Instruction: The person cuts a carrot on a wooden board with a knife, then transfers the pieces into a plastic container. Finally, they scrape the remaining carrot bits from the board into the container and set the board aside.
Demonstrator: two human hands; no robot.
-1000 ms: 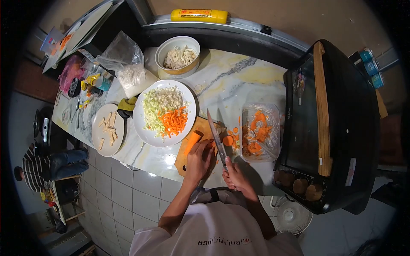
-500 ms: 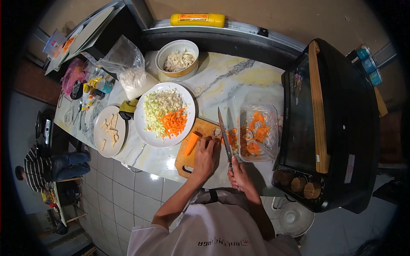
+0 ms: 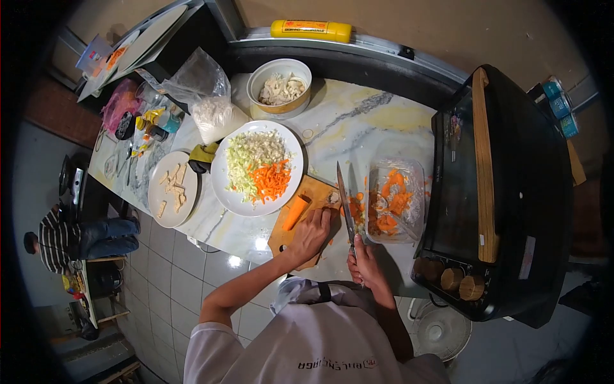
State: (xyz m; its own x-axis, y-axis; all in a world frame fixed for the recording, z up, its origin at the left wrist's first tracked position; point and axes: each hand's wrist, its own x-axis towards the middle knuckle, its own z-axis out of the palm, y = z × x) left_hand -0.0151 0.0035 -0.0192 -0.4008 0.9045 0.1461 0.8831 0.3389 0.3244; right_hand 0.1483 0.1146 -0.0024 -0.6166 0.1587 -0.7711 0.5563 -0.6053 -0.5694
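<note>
My right hand [image 3: 366,264] is closed around the handle of a kitchen knife [image 3: 345,198], its long blade pointing away from me beside the cutting board's right edge. My left hand [image 3: 309,235] rests on the wooden cutting board [image 3: 314,187] with its fingers curled down; what lies under the fingertips is hidden. A thick carrot piece [image 3: 296,212] lies on the board just left of those fingers. Near the fingertips is a small pale piece [image 3: 333,198]. Orange scraps [image 3: 357,208] lie by the blade. A clear plastic tray [image 3: 416,168] to the right holds carrot peelings and pieces.
A white plate [image 3: 220,192] bears chopped carrot and pale green and white vegetables. Left of it stand a plate of pale strips [image 3: 157,208] and a bag of white powder [image 3: 217,120]. A pot [image 3: 281,109] sits behind; a black oven [image 3: 518,192] borders the right.
The view has shifted, so the counter things appear slightly farther right. My left hand has slid a little left on the board, showing more of the pale piece. The knife stays in my right hand.
</note>
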